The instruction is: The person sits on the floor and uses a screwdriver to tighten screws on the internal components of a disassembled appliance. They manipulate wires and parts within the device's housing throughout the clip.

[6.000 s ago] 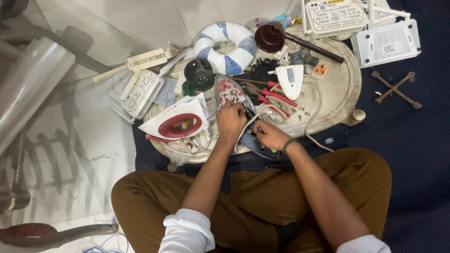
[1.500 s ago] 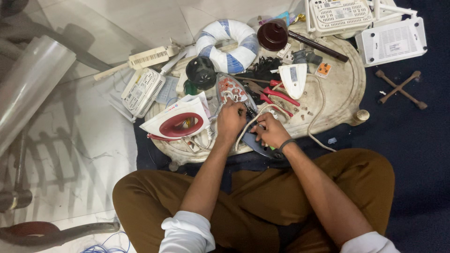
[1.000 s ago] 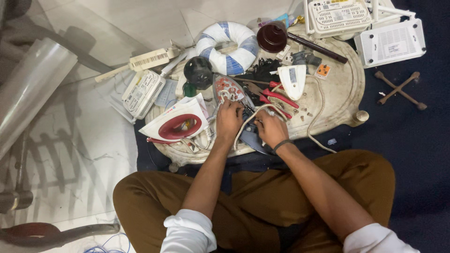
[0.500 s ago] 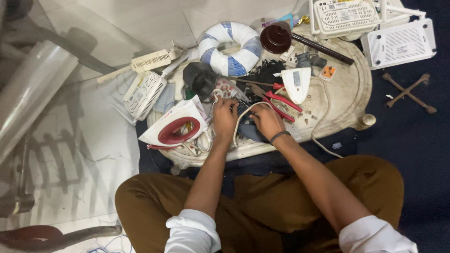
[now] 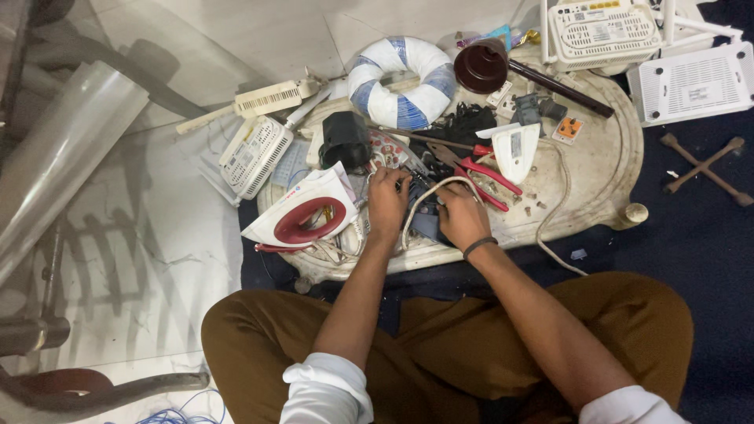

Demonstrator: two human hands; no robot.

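Legs: the person sits cross-legged in brown trousers [image 5: 471, 353] at 6 o'clock.
Left hand: the left hand [image 5: 387, 206] rests on the tray, fingers curled down on small parts; I cannot tell what they pinch.
Right hand: the right hand [image 5: 461, 216] is just beside it at 3 o'clock, fingers bent onto a loop of pale cord [image 5: 420, 200]; the grip is hidden.
Iron: a white and red iron [image 5: 302, 213] lies at 9 o'clock of the left hand.
Pliers: red-handled pliers [image 5: 481, 171] lie at 1 o'clock of the right hand.
Tray: a cream oval tray [image 5: 613, 169] holds it all.
Far: a blue and white ring [image 5: 402, 82] at 12 o'clock.
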